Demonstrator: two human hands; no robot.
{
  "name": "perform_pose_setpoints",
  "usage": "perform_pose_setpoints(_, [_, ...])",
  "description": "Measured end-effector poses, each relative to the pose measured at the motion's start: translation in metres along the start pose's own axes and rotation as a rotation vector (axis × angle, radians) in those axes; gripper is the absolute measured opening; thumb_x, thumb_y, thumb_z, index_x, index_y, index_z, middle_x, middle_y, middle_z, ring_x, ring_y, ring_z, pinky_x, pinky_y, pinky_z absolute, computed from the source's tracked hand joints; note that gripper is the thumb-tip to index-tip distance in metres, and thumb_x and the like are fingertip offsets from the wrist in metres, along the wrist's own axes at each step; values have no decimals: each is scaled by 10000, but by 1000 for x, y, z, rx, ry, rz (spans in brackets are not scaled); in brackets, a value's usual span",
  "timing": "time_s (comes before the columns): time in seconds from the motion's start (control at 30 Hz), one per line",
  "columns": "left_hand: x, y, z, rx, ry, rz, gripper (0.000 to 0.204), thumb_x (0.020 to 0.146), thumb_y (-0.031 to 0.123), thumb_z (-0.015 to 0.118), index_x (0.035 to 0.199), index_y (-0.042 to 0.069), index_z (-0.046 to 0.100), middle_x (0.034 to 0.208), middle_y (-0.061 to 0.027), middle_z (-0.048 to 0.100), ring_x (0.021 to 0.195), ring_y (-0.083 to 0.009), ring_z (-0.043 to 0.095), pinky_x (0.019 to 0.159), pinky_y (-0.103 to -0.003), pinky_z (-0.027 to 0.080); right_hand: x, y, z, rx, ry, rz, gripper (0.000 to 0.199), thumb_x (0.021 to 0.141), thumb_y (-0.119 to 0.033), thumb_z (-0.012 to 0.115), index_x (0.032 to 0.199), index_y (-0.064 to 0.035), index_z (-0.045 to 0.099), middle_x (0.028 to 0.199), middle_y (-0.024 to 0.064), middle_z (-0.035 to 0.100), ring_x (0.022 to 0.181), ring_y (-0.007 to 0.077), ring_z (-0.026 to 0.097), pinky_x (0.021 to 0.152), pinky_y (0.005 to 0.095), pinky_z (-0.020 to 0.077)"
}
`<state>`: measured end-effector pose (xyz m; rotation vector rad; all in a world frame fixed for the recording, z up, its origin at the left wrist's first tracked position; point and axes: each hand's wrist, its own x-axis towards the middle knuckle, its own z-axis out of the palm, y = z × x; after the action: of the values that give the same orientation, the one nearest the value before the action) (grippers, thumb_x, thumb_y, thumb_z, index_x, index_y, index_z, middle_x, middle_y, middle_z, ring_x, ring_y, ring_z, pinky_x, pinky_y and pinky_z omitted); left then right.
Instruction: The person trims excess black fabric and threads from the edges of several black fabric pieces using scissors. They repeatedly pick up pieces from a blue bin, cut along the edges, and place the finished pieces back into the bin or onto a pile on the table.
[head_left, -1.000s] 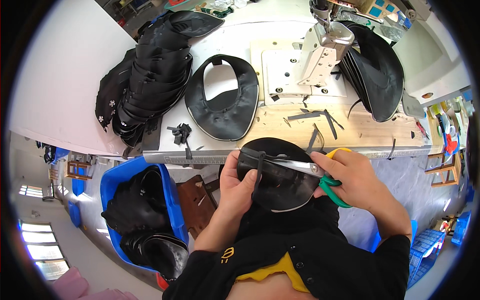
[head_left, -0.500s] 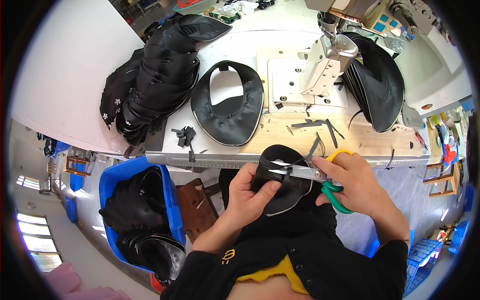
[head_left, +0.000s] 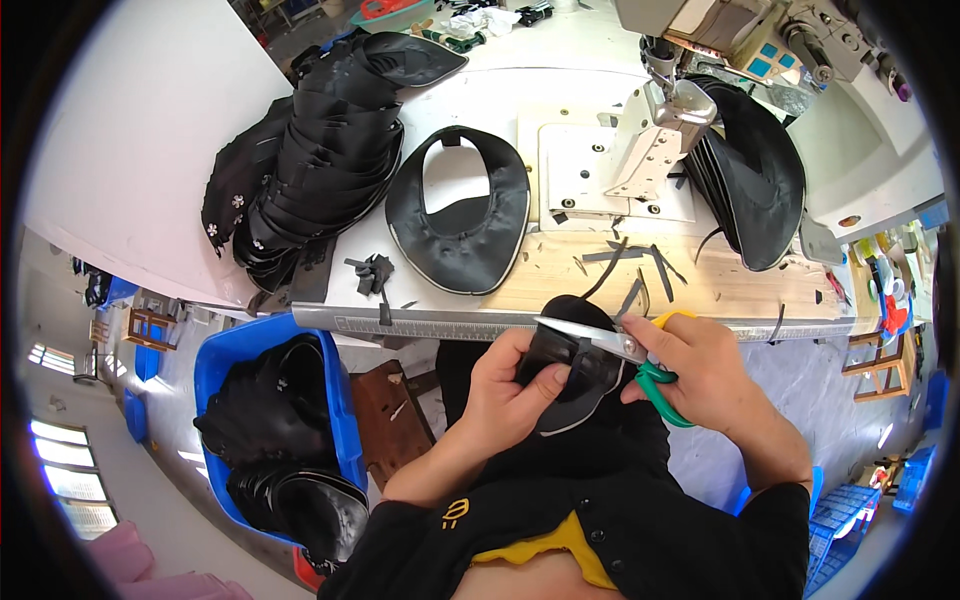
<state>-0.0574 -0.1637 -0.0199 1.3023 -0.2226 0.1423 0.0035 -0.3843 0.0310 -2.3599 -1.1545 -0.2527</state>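
My left hand pinches a black shoe upper with a pale edge, thumb on top, just off the table's front edge. Gripped in my right hand are scissors with one green and one yellow handle. Their blades lie across the upper, pointing left, and look nearly together. A thin black strip sticks up from beside the blades toward the table. Another black upper lies flat on the table ahead, its opening facing away from me.
Stacked black uppers stand at the left, more right of the sewing machine. A blue bin of black pieces sits lower left. Black scraps lie about, and a metal ruler edges the table.
The scissors' blades have come closer together and lifted slightly off the upper. The thin black strip now rises toward the table. My left hand keeps its hold.
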Motion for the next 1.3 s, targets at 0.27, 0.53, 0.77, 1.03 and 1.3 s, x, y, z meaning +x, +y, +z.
perform_pose_setpoints(0.27, [4, -19, -9, -279, 81, -90, 176, 865, 51, 629, 1003, 16, 526, 962, -46, 621, 868, -88, 568, 792, -249, 472, -2, 1, -1, 8, 13, 32, 695, 574, -344, 811, 1177, -92, 573, 722, 49, 534, 644, 222, 543, 559, 340, 408])
perform_pose_setpoints(0.53, [6, -17, -3, -190, 149, -19, 190, 863, 53, 632, 1009, 19, 517, 971, -54, 621, 886, -100, 578, 802, -256, 477, -6, -2, 4, -95, -17, 35, 629, 625, -355, 778, 1166, -100, 583, 666, 49, 496, 582, 215, 522, 511, 339, 397])
perform_pose_setpoints(0.77, [11, -17, -12, -396, 226, -100, 283, 859, 98, 631, 1076, 64, 453, 969, -107, 613, 713, -168, 628, 506, -261, 530, -9, 8, 6, 6, 35, 35, 665, 603, -349, 793, 1180, -99, 576, 704, 43, 519, 622, 219, 521, 569, 348, 412])
perform_pose_setpoints(1.03, [13, -18, -3, -441, 322, -119, 249, 891, 95, 579, 1104, 65, 453, 937, -120, 615, 646, -170, 608, 491, -248, 499, -15, 2, 18, -84, 35, 34, 667, 611, -400, 768, 1176, -103, 574, 694, 37, 503, 615, 208, 512, 560, 347, 406])
perform_pose_setpoints(1.3, [13, -13, -12, -448, 232, -124, 337, 891, 231, 594, 1150, 69, 453, 937, -117, 615, 602, -170, 585, 522, -261, 477, -21, 19, 17, 198, 136, 371, 753, 580, -297, 827, 1230, -72, 520, 771, 79, 532, 687, 244, 543, 636, 346, 458])
